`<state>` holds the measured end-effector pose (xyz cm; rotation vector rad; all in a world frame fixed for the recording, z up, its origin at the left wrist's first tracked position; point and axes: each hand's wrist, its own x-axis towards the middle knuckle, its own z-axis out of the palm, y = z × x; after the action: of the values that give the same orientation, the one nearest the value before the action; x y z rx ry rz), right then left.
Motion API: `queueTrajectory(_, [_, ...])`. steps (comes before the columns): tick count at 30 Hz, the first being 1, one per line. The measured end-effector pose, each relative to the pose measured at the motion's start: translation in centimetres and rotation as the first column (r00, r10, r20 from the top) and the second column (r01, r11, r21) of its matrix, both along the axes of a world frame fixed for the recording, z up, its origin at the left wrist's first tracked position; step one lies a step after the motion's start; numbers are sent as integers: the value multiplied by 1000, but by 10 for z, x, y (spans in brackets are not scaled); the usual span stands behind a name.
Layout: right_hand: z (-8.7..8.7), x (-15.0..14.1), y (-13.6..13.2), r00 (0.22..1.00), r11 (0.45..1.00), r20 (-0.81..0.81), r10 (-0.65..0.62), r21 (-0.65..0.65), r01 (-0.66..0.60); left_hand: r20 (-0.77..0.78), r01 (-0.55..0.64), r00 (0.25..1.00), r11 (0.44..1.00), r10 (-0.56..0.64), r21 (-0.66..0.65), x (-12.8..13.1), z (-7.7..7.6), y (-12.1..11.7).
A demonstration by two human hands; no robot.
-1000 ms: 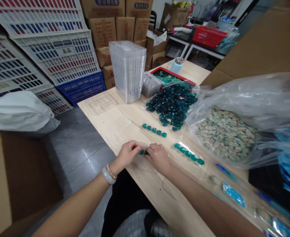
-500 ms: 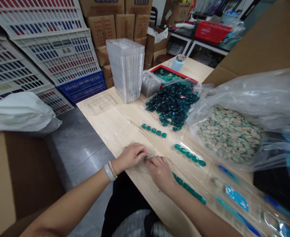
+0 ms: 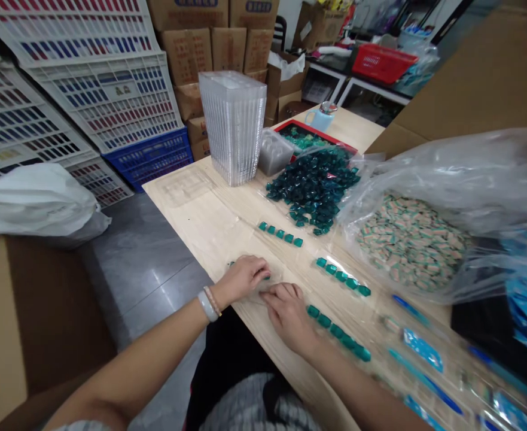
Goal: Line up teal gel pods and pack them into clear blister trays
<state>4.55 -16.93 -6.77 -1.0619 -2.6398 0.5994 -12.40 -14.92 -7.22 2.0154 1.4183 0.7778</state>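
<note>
My left hand (image 3: 244,276) is closed over the near edge of the table, its fingers pinched downward. A bit of teal shows at its fingertips, looking like one of the small faceted teal pieces. Beside it my right hand (image 3: 288,311) has curled fingers, with thumb and forefinger at the edge of a clear plastic tray (image 3: 255,294) that is hard to make out. Other trays hold rows of teal pieces: a far row (image 3: 280,234), a middle row (image 3: 343,277) and a near row (image 3: 338,333) by my right wrist. A dark teal heap (image 3: 314,182) lies beyond.
A tall stack of clear trays (image 3: 231,129) stands at the far left of the table (image 3: 186,221). Behind the heap are a red tray (image 3: 350,145) and a blue mug (image 3: 321,118). To the right lies a plastic bag of small beige-green pieces (image 3: 413,242), with blue packets (image 3: 422,348) nearer.
My left hand has lifted and shifted slightly, so its fingertips sit a little farther from my right hand's. The right hand stays nearly in place. The view has shifted slightly.
</note>
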Motion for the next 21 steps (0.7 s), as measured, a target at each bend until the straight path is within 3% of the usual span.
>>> queueTrajectory(4, [-1, 1, 0, 995, 998, -99, 1, -62, -7, 25, -15, 1000, 1000, 15, 6, 1, 1, -1])
queueTrajectory(8, [-1, 2, 4, 950, 984, -267, -164, -118, 136, 194, -112, 975, 994, 107, 15, -3, 12, -7])
queueTrajectory(10, [2, 2, 6, 901, 961, -349, -258, -191, 201, 324, -229, 916, 972, 235, -56, -5, 20, -9])
queueTrajectory(12, [6, 1, 10, 848, 927, -410, -337, -303, 222, 447, -288, 820, 933, 358, -218, -4, 27, -10])
queueTrajectory(15, [17, -5, 19, 771, 883, -488, -410, -426, 199, 581, -175, 683, 872, 442, -458, 5, 33, -6])
queueTrajectory(17, [27, -10, 28, 741, 883, -535, -406, -439, 168, 639, -71, 606, 832, 475, -550, 15, 36, -1])
queueTrajectory(21, [46, -15, 49, 797, 941, -516, -315, -279, 192, 732, 111, 428, 773, 530, -625, 30, 42, 15])
